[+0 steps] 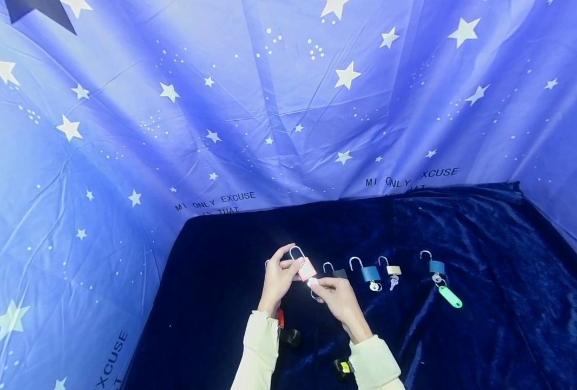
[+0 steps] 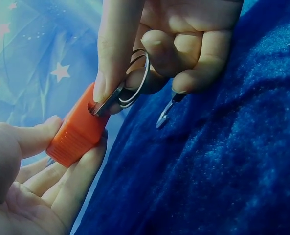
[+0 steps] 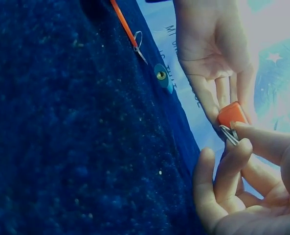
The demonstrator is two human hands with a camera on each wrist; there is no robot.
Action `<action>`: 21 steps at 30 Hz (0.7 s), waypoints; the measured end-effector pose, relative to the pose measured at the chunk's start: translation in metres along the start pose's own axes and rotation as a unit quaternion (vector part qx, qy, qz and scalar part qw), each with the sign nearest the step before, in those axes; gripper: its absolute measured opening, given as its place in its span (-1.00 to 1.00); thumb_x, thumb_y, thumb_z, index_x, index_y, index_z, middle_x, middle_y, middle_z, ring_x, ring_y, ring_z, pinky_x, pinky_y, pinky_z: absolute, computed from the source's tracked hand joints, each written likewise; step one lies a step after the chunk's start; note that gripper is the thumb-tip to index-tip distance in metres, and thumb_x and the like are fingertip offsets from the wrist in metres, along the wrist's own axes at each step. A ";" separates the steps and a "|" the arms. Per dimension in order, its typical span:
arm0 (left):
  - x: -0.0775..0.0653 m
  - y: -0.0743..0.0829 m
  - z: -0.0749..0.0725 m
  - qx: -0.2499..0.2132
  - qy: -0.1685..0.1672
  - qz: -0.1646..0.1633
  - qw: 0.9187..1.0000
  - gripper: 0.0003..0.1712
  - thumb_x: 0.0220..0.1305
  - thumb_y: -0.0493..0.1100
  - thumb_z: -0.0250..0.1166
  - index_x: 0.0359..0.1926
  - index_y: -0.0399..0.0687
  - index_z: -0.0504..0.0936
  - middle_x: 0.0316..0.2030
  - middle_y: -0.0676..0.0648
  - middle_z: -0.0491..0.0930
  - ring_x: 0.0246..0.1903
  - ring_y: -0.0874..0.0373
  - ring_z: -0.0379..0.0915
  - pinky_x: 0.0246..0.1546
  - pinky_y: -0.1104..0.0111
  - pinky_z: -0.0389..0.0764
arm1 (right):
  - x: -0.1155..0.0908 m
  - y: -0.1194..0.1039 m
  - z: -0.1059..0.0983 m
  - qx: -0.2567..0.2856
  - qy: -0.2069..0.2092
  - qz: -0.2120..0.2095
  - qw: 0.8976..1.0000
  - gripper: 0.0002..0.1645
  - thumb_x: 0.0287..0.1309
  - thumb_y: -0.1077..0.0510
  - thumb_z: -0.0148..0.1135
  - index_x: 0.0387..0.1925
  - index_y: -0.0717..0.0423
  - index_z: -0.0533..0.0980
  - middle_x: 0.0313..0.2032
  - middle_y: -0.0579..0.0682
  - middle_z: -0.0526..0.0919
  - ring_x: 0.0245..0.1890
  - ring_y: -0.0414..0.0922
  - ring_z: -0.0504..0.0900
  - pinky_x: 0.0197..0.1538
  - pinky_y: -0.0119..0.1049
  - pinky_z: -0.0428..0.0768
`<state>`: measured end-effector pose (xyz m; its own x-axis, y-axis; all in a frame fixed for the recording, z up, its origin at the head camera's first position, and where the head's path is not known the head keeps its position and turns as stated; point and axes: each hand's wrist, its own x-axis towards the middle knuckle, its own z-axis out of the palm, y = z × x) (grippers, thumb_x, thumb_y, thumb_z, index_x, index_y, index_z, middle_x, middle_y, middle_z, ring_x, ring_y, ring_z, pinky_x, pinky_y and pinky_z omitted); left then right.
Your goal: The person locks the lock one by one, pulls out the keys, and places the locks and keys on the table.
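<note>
My left hand [image 1: 276,279] grips a small orange-red padlock [image 1: 307,268] by its sides between thumb and fingers. The silver shackle [image 1: 296,251] loops up from the far end of the lock. Against the lock's near end, my right hand [image 1: 341,299] pinches the head of a key [image 2: 111,99], whose blade sits at the keyhole in the left wrist view. A split key ring [image 2: 145,78] hangs from that key beside the right fingers. Below those fingers a second small metal key [image 2: 164,116] with a dark top shows. Both hands are raised over the dark blue cloth [image 1: 210,325].
Right of the hands lie a dark padlock [image 1: 339,273], a blue padlock [image 1: 370,274], a small brass padlock [image 1: 393,270] and another blue padlock [image 1: 437,266] with a green tag [image 1: 450,297], shackles open. A red item [image 1: 280,318] shows by the left sleeve. A starry curtain [image 1: 279,108] stands behind.
</note>
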<state>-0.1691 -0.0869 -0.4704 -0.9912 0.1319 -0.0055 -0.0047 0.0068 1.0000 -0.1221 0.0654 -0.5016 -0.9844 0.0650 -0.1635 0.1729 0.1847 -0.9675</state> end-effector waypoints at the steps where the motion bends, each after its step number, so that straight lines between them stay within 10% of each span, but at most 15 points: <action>1: 0.000 0.000 0.000 -0.001 0.000 -0.001 1.000 -0.44 0.30 -0.38 0.27 0.30 -0.32 0.39 -0.21 -0.47 0.68 -0.46 0.02 0.70 -0.36 0.30 0.74 | -0.001 -0.001 0.000 -0.002 0.000 0.002 1.000 -0.77 0.24 0.17 0.32 -0.19 0.27 0.71 -0.27 0.12 0.76 -0.37 -0.10 0.71 -0.20 -0.17 0.71; 21: 0.011 -0.030 -0.001 -0.008 0.012 -0.001 1.000 -0.38 0.30 -0.32 0.31 0.35 -0.33 0.35 -0.23 -0.44 0.69 -0.52 0.20 0.65 -0.38 0.31 0.74 | -0.004 -0.004 0.001 0.011 0.016 0.003 1.000 -0.82 0.20 0.22 0.34 -0.25 0.29 0.71 -0.40 0.08 0.73 -0.50 -0.14 0.61 -0.35 -0.30 0.60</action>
<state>-0.1803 -0.0864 -0.5003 -0.9940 0.1086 -0.0085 -0.0094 -0.0082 0.9999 -0.1191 0.0636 -0.4976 -0.9817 0.0975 -0.1638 0.1781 0.1630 -0.9704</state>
